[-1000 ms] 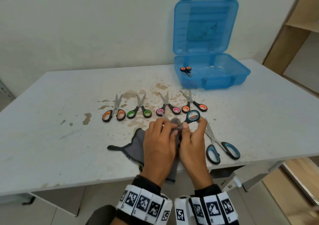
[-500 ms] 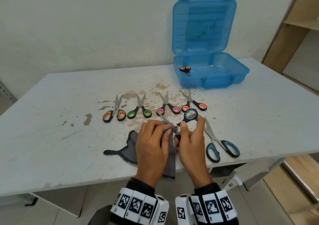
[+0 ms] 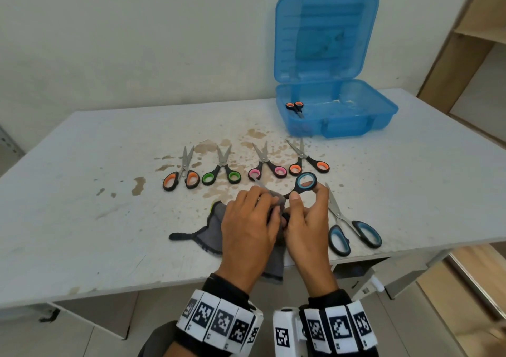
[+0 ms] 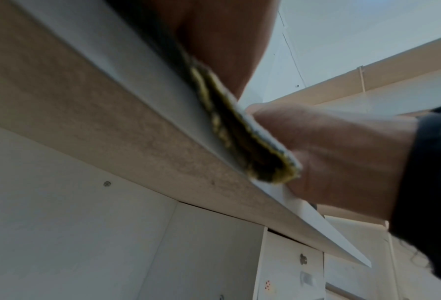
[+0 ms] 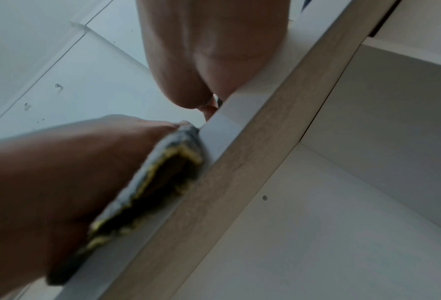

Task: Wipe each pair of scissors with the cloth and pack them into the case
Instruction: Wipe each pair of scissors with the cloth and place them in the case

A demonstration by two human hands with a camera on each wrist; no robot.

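Wiping the blue-handled scissors at the near desk edge

My right hand (image 3: 306,219) pinches the blue-ringed scissors (image 3: 306,182) by the handle, steel blade slanting far-left into the soft grey cloth (image 3: 210,230), which my left hand (image 3: 249,225) grips around the blade. The translucent blue case (image 3: 380,115) lies open, far-right, so I judge the right hand nearer.

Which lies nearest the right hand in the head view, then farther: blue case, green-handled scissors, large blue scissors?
1. Large blue scissors, just right of the right hand.
2. Green-handled scissors, back left.
3. Blue case, far back right.
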